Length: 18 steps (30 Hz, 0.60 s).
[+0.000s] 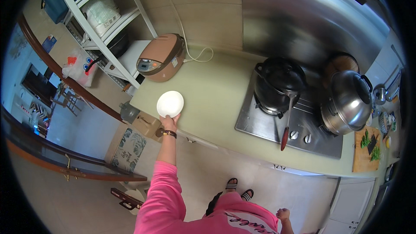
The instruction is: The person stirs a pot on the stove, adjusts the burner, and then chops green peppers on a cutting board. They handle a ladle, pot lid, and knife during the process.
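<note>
My left hand (169, 122) reaches out over the front left part of the counter (208, 104) and grips the near rim of a small white bowl (170, 104). I cannot tell whether the bowl touches the counter or hangs just above it. Behind the bowl stands a brown rice cooker (161, 57) with its lid down and a light on its panel. My right hand (283, 214) hangs low beside my body, away from the counter; its fingers look partly curled, and I see no object in it.
A gas stove (292, 136) bears a black lidded pot (276, 94), a ladle with a red handle (284, 138) lying across it, and a steel steamer pot (346, 104). Cut greens lie on a wooden cutting board (359, 156). A white shelf rack (112, 60) stands left.
</note>
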### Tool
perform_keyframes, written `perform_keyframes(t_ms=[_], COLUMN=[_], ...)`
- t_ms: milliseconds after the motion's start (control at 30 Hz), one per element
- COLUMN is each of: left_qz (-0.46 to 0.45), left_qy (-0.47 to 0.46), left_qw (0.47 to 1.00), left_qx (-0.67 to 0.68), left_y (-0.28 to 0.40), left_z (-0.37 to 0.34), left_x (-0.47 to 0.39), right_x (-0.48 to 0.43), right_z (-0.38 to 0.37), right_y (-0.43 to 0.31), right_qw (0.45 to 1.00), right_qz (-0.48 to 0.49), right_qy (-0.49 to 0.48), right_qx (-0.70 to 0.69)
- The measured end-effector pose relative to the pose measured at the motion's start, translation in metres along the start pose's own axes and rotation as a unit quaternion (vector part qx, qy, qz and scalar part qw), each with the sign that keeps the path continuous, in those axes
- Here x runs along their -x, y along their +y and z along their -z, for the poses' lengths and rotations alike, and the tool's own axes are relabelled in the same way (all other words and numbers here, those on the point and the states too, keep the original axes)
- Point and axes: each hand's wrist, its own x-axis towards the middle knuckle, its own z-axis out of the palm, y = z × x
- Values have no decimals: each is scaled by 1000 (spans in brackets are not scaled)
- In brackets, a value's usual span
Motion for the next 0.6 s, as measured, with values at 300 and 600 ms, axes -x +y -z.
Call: perform_keyframes(t_ms=[300,600], left_qz=[-22,-28], left_qy=[119,181], left_qw=[993,983], left_qx=[-7,12], left_y=[41,41], left_z=[8,13], left_x=[-82,-125], right_x=[-45,-18], right_z=[37,21], right_y=[28,-21], right_qw=[997,995], right_qz=[0,19], right_qy=[26,35], right_qx=[71,94])
